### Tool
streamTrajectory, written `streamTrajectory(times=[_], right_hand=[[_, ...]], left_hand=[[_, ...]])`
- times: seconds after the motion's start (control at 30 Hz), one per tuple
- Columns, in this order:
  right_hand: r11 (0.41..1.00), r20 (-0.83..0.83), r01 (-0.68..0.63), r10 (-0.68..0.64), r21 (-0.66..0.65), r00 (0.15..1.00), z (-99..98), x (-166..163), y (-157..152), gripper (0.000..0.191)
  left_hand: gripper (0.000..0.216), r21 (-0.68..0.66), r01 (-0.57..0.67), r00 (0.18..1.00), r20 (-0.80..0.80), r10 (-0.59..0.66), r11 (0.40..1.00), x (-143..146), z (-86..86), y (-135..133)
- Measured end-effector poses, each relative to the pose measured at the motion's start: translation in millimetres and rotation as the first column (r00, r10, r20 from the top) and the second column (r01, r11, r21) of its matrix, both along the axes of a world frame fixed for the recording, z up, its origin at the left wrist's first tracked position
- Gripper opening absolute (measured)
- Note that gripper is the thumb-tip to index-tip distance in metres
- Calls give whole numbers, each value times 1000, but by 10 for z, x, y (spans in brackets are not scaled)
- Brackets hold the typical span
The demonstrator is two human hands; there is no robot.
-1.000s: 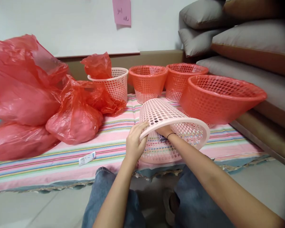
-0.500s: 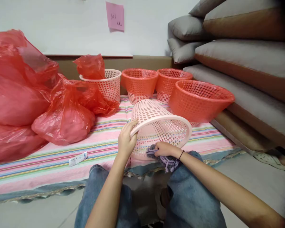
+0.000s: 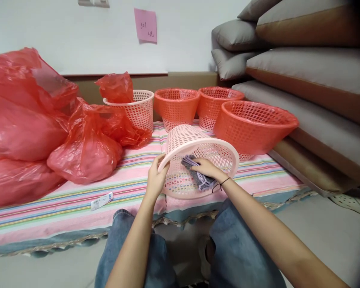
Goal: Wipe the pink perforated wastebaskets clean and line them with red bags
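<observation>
A pale pink plastic basket (image 3: 187,136) with a pattern of holes lies tipped on its side, its mouth turned toward me. My left hand (image 3: 156,176) is closed on the left part of its rim. Inside the mouth, my right hand (image 3: 206,167) grips a grey and lilac cloth (image 3: 198,178), which hangs bunched below the fingers. A dark cord circles my right wrist. The basket rests on a striped cloth (image 3: 129,168) in front of my knees.
Behind stand a pale basket (image 3: 142,112) with a red bag over its rim, and red-lined baskets (image 3: 177,106), (image 3: 255,124). Full red plastic bags (image 3: 87,152) fill the left. Grey and brown cushions (image 3: 306,68) are stacked right. A small white packet (image 3: 102,201) lies front left.
My right hand has moved the cloth up and deeper into the basket's mouth. The basket's rim has shifted slightly left and up, with my left hand still on it.
</observation>
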State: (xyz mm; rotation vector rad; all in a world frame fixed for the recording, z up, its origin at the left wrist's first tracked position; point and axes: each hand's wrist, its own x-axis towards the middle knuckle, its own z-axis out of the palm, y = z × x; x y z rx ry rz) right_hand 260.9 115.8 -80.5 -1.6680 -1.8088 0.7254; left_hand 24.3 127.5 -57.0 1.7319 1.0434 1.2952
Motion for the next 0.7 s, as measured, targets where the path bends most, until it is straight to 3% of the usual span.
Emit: streamTrajectory(times=[0.1, 0.3, 0.5, 0.57, 0.7], right_hand=[[981, -23, 188, -187, 58, 982, -220, 26, 266, 24], [962, -49, 242, -238, 122, 970, -524, 35, 662, 30], [940, -73, 223, -211, 259, 975, -624, -56, 1000, 39], [926, -43, 224, -222, 304, 974, -674, -97, 1075, 38], [917, 70, 271, -303, 291, 950, -801, -183, 1124, 36]], left_hand=[[44, -38, 26, 999, -46, -27, 999, -21, 6, -56], [67, -98, 124, 975, -173, -140, 987, -65, 13, -149], [67, -90, -63, 874, -486, 11, 994, -57, 98, -229], [64, -20, -91, 862, -503, 68, 996, -40, 86, -220], [58, 260, -30, 902, -409, 138, 965, -4, -18, -133]])
